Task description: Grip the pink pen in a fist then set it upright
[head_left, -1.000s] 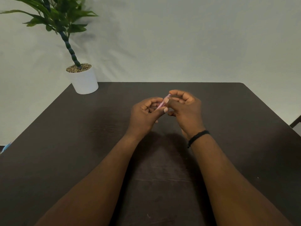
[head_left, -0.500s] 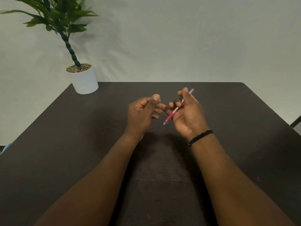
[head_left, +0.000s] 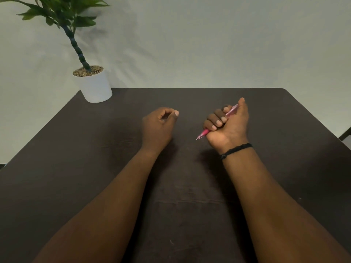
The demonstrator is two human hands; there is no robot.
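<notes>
left hand (head_left: 158, 128) curled, right hand (head_left: 227, 123) fisted

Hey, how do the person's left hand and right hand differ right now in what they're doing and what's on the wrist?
The right hand grips a pink pen in a fist, tip pointing down-left; the left hand holds nothing, its fingers curled with the thumb at the fingertip. The right wrist wears a black cord bracelet; the left wrist is bare. Both are above the dark table.
</notes>
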